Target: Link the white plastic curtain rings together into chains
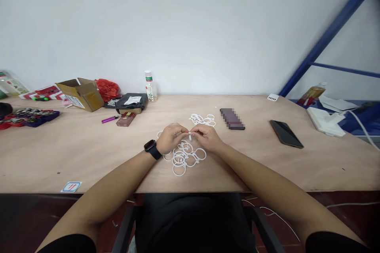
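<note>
Black clothing (192,221) sits nearest, below the table (103,146). The left hand (172,136) and right hand (208,137) together pinch a small white piece (190,137), white rings (184,163) lying near and far of them.

I have the bare left forearm (118,180) and right forearm (264,172) slanting inward on my feed. My left hand (171,136) and right hand (207,136) face each other, backs upward, fingers (178,127) curled into a pinch, tips just beside one another.
</note>
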The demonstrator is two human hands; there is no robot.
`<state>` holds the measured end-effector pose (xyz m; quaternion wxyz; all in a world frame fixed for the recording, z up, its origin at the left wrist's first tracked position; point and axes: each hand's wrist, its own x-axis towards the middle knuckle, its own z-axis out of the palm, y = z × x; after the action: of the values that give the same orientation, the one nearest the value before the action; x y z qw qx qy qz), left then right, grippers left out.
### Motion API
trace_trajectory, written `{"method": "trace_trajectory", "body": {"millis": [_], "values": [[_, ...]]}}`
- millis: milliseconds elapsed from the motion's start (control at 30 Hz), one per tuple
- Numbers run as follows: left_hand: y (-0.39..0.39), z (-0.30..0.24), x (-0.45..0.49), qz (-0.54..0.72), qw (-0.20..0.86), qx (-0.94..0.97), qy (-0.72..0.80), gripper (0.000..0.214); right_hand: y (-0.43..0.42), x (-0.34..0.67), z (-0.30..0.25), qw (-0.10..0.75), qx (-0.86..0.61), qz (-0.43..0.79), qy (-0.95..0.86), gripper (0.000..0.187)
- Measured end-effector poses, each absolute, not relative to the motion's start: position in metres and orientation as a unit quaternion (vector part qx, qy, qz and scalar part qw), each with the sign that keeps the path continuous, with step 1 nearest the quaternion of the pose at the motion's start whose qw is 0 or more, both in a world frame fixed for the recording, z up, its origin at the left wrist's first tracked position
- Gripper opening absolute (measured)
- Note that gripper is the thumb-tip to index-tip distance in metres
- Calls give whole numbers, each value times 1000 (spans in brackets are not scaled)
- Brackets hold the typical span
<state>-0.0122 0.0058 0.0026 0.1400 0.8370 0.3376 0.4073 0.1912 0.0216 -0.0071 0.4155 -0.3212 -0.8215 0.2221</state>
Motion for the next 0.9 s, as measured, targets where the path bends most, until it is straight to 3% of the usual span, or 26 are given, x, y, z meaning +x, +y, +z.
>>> {"method": "trace_trajectory", "body": {"millis": [300,533,633,767,900], "values": [[11,0,-8,441,124,791,404,19,24,185,-14,456,-360,256,-773,22],[22,7,-30,278,50,817,503,21,51,207,-14,415,-441,84,-791,22],[26,12,-42,207,25,791,575,28,63,217,-16,381,-473,76,-791,28],[30,13,-53,95,17,784,613,28,64,220,-17,387,-465,89,-791,23],[31,9,-55,71,16,777,626,31,54,213,-15,386,-429,115,-809,18]]}}
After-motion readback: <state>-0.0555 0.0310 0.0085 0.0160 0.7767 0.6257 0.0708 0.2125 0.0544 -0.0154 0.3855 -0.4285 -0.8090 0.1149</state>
